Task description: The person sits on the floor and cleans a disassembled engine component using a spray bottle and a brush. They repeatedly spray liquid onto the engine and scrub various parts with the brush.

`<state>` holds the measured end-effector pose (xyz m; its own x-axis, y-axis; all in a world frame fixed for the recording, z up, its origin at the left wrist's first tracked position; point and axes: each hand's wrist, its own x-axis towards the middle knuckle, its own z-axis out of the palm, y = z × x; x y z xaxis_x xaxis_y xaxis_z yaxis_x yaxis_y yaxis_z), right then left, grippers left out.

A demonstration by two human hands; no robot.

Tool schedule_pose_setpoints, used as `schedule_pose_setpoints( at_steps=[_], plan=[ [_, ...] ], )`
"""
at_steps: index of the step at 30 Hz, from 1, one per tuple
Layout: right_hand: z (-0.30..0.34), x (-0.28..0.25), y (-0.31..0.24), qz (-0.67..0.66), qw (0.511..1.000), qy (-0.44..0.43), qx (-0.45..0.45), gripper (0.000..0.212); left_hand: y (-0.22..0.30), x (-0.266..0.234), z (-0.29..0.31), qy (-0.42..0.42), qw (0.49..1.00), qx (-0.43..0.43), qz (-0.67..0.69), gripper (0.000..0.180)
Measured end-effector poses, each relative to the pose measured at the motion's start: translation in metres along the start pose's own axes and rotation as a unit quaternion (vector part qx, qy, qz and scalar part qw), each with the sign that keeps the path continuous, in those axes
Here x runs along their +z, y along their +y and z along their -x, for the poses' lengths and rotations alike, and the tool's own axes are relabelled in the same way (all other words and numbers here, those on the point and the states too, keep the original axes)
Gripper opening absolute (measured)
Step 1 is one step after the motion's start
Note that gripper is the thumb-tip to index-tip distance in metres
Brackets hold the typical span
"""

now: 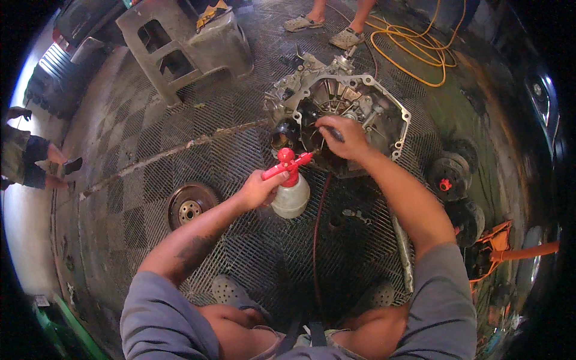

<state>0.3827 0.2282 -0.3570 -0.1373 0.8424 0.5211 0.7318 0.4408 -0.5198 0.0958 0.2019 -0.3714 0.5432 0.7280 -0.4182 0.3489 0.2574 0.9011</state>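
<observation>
My left hand [261, 189] is closed round the red trigger head of a pump spray bottle [290, 201] with a cloudy white body. The bottle stands upright above the floor, its red nozzle pointing right toward a metal gearbox housing [403, 116]. Over the housing's open bell-shaped mouth, my right hand [347, 137] is curled, fingers pinched. A dark piece shows beneath its palm, but its kind cannot be made out. Inside the housing, ribbed metal walls are visible, while the lower part lies in dark shadow. A round black part [284, 133] sits at the housing's left side.
A round metal flywheel [191, 207] lies left on the patterned floor. A grey plastic stool [219, 45] stands far left. Yellow hose [414, 54] is coiled far right, near another person's feet [324, 24]. An orange jack [501, 253] and a metal bar [403, 255] lie right.
</observation>
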Motion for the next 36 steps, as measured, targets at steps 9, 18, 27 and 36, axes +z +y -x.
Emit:
schedule_pose_setpoints(
  at_steps=[9, 18, 27, 36],
  plan=[
    [-0.008, -0.011, 0.006, -0.276, 0.937, 0.009, 0.214, 0.013, -0.008, -0.003, 0.000, 0.018, 0.999, 0.011, 0.024, 0.057],
    [0.032, 0.006, 0.019, -0.243, 0.937, -0.053, 0.245, 0.013, -0.024, 0.041, 0.041, 0.102, 0.990, 0.022, 0.101, 0.047],
    [0.040, 0.040, 0.004, -0.379, 0.809, 0.080, 0.442, 0.022, -0.024, 0.038, 0.040, 0.046, 0.998, 0.010, 0.046, 0.046],
    [0.099, 0.046, 0.072, -0.199, 0.896, -0.008, 0.397, 0.013, -0.026, 0.029, 0.035, 0.051, 0.997, 0.016, 0.055, 0.049]
  ],
)
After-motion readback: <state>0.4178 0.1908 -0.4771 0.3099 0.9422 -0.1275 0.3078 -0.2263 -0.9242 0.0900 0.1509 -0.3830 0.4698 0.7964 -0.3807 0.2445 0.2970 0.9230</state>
